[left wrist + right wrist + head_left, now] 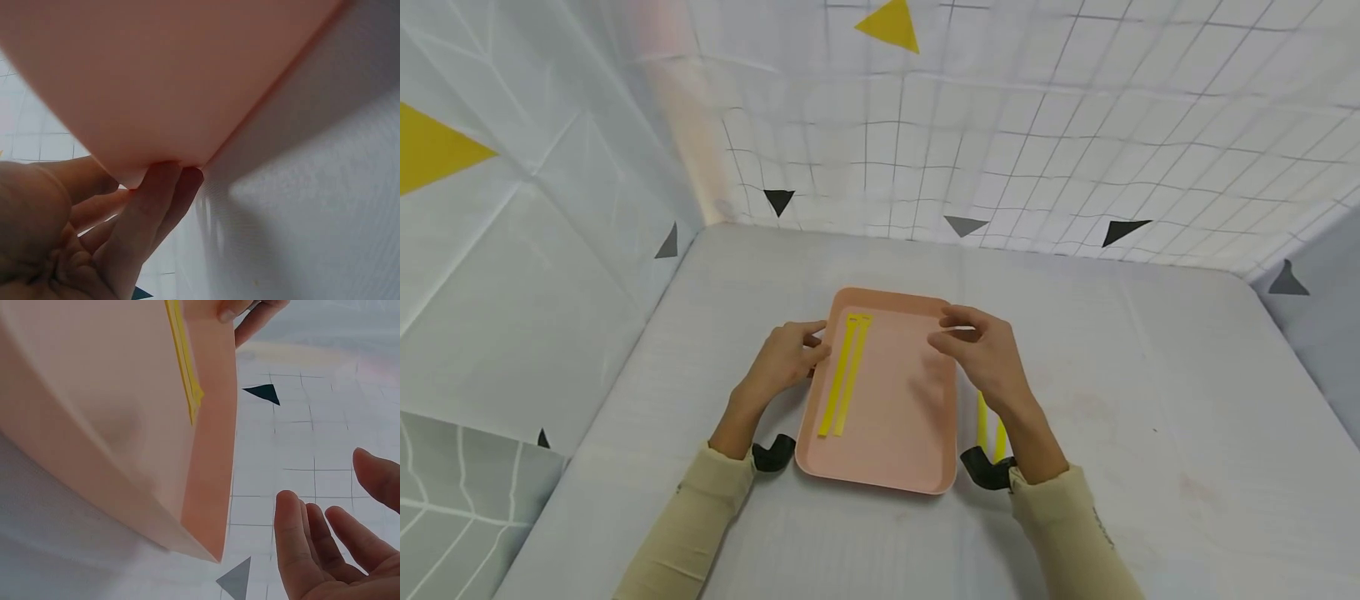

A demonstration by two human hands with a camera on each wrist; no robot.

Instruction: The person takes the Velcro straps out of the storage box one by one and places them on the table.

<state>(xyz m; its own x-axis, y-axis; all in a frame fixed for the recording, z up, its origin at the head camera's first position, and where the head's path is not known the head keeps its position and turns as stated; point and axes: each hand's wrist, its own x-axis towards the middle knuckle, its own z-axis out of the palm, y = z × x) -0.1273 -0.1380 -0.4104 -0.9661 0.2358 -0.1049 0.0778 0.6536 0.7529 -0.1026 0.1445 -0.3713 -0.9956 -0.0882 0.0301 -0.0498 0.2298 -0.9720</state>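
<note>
My left hand (784, 360) grips the left rim of a pink rectangular tray (891, 400), with the thumb at the rim and fingers underneath. In the left wrist view, the tray's smooth underside (181, 81) shows above the table. Two flat yellow strips (842, 379), each with a wider, slotted end, lie side by side along the tray's left part. My right hand (991, 354) hovers by the upper right rim, fingers loosely bent and holding nothing. The right wrist view shows a gap between these fingers (290, 544) and the tray edge.
More yellow strips (982, 421) lie on the white table (1150, 400) right of the tray, partly hidden by my right forearm. White gridded sheeting (1000, 125) with coloured triangles rises behind the table. A dark curved piece (988, 468) sits at each wrist.
</note>
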